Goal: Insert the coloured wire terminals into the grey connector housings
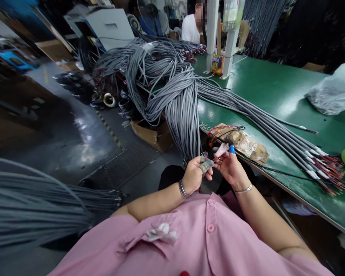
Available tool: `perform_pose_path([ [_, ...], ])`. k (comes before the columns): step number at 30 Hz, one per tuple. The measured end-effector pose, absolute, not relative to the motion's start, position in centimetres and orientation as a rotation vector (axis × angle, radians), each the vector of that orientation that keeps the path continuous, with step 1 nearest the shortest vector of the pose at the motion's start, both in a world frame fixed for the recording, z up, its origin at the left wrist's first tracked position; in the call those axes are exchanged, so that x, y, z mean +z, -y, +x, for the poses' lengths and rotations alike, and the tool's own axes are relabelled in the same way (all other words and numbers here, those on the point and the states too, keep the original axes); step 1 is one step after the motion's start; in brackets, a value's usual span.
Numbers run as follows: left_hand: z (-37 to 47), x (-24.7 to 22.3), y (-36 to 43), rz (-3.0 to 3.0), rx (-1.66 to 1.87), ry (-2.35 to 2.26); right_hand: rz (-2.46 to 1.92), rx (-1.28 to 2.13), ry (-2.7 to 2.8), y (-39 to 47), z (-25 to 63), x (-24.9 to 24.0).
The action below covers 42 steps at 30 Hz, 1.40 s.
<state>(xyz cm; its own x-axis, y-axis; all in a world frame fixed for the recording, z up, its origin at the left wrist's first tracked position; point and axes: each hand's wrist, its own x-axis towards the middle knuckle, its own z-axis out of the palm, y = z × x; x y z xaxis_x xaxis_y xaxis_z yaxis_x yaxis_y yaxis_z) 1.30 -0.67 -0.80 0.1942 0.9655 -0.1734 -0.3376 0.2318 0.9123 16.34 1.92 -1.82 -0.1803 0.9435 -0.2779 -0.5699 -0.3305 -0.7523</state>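
My left hand (193, 176) is closed on the end of a cable, with grey knitted covers on its fingers. From that grip a small fan of thin coloured wires (204, 155) sticks up. Close beside it, my right hand (232, 170) has its fingertips pinched on a few thin wires (217, 161). It wears a blue cover (232, 149) on one digit and a pale one on another. Just beyond, on the table edge, lies a taped wooden block (250, 147) with red and black leads. The hands partly hide the cable itself.
Thick bundles of grey cable (181, 96) drape over the green table (258, 80) and hang off its edge. More cables with stripped ends (319, 165) lie at right, near a plastic bag (335, 92). Another cable bundle (40, 211) is at left. A person (190, 28) sits beyond.
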Motion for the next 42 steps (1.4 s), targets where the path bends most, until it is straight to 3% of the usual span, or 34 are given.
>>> perform_pose_path([
  [6, 0.3, -1.7, 1.3, 0.959, 1.07, -0.957, -0.942, 1.887, 0.73, -0.7, 17.4, -1.9],
  [12, -0.1, -2.1, 1.4, 1.053, 0.941, -0.981, -1.047, 1.637, 1.071, 0.0, 17.2, -1.2],
  [18, 0.2, -2.0, 1.3, 1.125, 0.693, -0.986, -1.022, 1.604, 1.194, 0.5, 16.7, -0.6],
  [22, 0.1, -1.9, 1.2, 1.039, 0.822, -0.96, -1.062, 1.526, 1.013, 0.3, 17.1, -1.5],
  [31, 0.7, -0.9, 1.3, 0.836, 1.167, -0.877, -0.984, 1.687, 0.577, -1.7, 17.2, -1.5],
  [42, 1.6, -0.5, 0.4, 0.831, 1.188, -0.901, -0.848, 1.679, 0.484, -3.0, 15.9, -2.1],
])
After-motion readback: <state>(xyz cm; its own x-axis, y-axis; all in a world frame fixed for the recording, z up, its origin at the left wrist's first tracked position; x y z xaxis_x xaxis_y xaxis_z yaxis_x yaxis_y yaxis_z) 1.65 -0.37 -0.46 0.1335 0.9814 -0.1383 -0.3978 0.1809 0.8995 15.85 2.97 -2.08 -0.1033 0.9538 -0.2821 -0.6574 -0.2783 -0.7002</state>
